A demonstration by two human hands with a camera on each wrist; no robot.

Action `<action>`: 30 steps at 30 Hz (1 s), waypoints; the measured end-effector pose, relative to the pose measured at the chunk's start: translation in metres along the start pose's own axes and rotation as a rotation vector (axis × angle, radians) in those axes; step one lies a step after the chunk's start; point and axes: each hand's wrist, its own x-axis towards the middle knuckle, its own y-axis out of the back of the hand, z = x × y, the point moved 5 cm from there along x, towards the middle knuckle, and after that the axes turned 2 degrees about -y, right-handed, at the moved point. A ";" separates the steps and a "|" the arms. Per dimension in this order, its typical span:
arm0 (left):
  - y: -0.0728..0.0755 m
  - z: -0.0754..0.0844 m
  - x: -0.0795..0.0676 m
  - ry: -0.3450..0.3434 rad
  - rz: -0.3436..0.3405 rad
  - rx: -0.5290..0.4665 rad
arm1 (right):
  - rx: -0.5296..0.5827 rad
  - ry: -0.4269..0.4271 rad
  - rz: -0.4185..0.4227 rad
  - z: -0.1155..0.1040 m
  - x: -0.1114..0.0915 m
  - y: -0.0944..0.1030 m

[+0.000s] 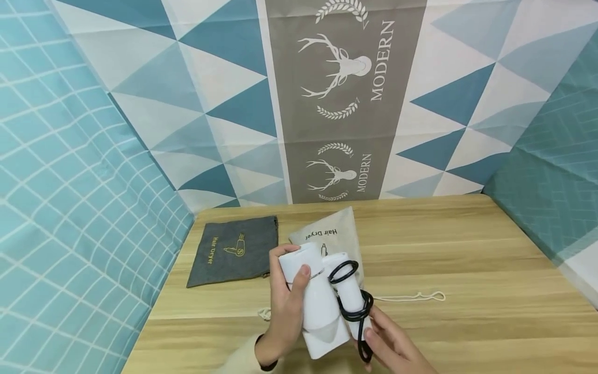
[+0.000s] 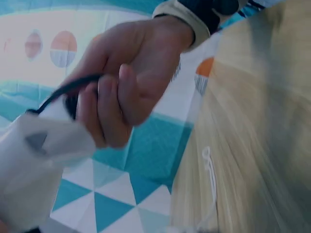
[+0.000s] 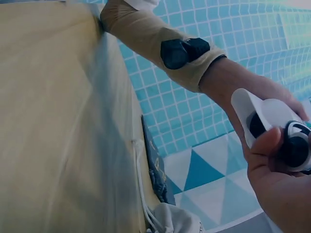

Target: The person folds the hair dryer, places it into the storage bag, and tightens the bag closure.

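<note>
A white hair dryer (image 1: 320,301) is held up over the front of the table, its handle folded alongside the body. My left hand (image 1: 286,306) grips the body near the nozzle end, thumb across the front. My right hand (image 1: 390,343) pinches the lower end of the handle, where a black cord (image 1: 356,314) is looped around it. In the left wrist view the right hand (image 2: 126,82) has curled fingers at the cord and handle end. The right wrist view shows the dryer's rear end (image 3: 250,114), with the right thumb (image 3: 267,141) beside the dark handle end.
A light drawstring bag (image 1: 343,228) printed "Hair Dryer" lies just behind the dryer, partly covered by it. Its white cord (image 1: 411,297) trails right on the wooden table (image 1: 467,249). A dark grey bag (image 1: 243,249) with similar print lies at the back left. Patterned cloth walls surround the table.
</note>
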 end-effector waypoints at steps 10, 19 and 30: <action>0.027 -0.029 0.019 0.110 -0.343 0.209 | 0.253 -0.084 0.074 0.002 -0.005 0.018; 0.063 -0.055 0.055 -0.010 -0.509 0.631 | 0.663 -0.062 -0.021 0.008 -0.007 0.029; 0.112 -0.122 0.088 0.251 -0.441 1.112 | 0.713 0.038 -0.017 0.022 0.001 0.037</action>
